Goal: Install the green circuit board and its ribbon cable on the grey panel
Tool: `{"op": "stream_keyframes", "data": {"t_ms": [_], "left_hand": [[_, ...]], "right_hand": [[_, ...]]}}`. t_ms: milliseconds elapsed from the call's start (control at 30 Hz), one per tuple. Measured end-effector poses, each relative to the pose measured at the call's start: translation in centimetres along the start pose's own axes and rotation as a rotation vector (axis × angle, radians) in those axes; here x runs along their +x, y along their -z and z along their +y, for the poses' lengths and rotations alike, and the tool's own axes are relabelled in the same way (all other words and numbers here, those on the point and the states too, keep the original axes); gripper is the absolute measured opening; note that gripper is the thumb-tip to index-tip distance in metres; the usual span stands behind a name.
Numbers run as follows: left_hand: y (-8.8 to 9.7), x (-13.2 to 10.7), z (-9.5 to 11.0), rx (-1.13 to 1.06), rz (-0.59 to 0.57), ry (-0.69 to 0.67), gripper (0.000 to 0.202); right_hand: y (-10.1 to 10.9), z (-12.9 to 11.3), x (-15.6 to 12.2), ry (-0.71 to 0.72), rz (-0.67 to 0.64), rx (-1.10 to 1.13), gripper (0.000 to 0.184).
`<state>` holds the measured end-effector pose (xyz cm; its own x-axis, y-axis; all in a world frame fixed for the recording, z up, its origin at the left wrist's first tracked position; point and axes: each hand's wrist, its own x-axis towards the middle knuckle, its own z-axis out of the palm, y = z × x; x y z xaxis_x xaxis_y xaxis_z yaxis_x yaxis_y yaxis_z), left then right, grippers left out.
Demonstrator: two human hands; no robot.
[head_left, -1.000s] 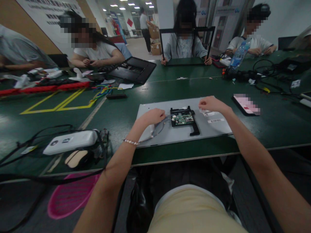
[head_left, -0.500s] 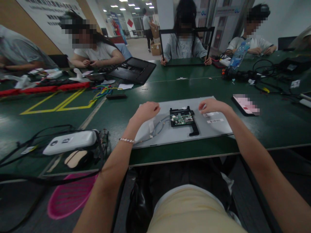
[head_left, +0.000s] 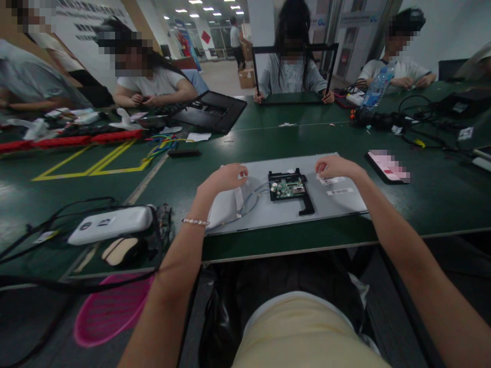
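Note:
A flat grey panel (head_left: 264,217) lies before me near the table's front edge. On it sits a green circuit board (head_left: 287,188) in a black plastic frame (head_left: 306,204), with a thin grey cable (head_left: 250,200) running off to the left. My left hand (head_left: 226,178) is closed in a pinch over the panel's left part; a small whitish bit shows at its fingertips, too small to name. Over the right part, beside a white label (head_left: 330,180), my right hand (head_left: 335,166) is also pinched, and what its fingers hold, if anything, is hidden.
To the right lies a phone (head_left: 388,166). A white case (head_left: 111,225) and a computer mouse (head_left: 123,250) rest at the left among black cables. Across the table a person holds up a black rectangular frame (head_left: 295,102). A water bottle (head_left: 378,87) stands at the far right.
My left hand has shifted a little to the left, uncovering more of the panel. My right hand has barely moved. Another person has come into view at the far left.

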<state>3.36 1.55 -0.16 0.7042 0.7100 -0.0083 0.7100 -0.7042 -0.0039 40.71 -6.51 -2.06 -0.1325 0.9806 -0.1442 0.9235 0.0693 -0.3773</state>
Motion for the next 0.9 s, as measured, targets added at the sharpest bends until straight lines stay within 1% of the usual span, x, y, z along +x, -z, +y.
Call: {"op": "stream_keyframes", "data": {"t_ms": [133, 233, 333, 400, 467, 500, 533, 600, 667, 733, 800, 900], "left_hand": [[0.6, -0.6, -0.9, -0.082, -0.083, -0.012, 0.032], [1.2, -1.1, -1.7, -0.146, -0.169, -0.062, 0.034], [1.5, -1.4, -2.1, -0.185, -0.222, -0.089, 0.03], [1.6, -1.3, -2.1, -0.187, -0.231, -0.07, 0.026], [1.5, -1.2, -2.0, -0.175, -0.205, -0.043, 0.025], [1.5, -1.1, -2.0, -0.163, -0.183, -0.03, 0.025], [1.5, -1.0, -1.9, -0.146, -0.156, -0.015, 0.024], [1.3, -0.9, -2.0, -0.098, -0.102, 0.026, 0.023], [1.2, -0.8, -2.1, -0.047, -0.045, 0.071, 0.023], [1.1, -0.8, -2.2, -0.006, 0.006, 0.097, 0.024], [1.0, -0.9, -2.1, 0.034, 0.049, 0.111, 0.024], [1.2, -1.0, -1.5, 0.09, 0.132, 0.134, 0.025]], "right_hand": [[0.2, 0.2, -0.1, -0.027, 0.071, -0.015, 0.028], [0.2, 0.3, -0.3, -0.052, 0.133, -0.039, 0.027], [0.0, 0.3, -0.4, -0.08, 0.164, -0.062, 0.025], [-0.3, 0.4, -0.3, -0.117, 0.207, -0.104, 0.024], [-0.7, 0.3, -0.1, -0.144, 0.288, -0.154, 0.026], [-0.9, 0.1, 0.1, -0.135, 0.334, -0.169, 0.027], [-1.1, -0.1, 0.2, -0.098, 0.377, -0.169, 0.029], [-1.6, -0.9, 0.5, 0.047, 0.439, -0.125, 0.032], [-2.1, -2.0, 0.8, 0.228, 0.473, -0.058, 0.033], [-2.7, -3.1, 1.2, 0.368, 0.478, -0.002, 0.034], [-3.5, -3.9, 1.6, 0.441, 0.452, 0.031, 0.035], [-4.4, -4.5, 2.2, 0.471, 0.389, 0.046, 0.033]]}}
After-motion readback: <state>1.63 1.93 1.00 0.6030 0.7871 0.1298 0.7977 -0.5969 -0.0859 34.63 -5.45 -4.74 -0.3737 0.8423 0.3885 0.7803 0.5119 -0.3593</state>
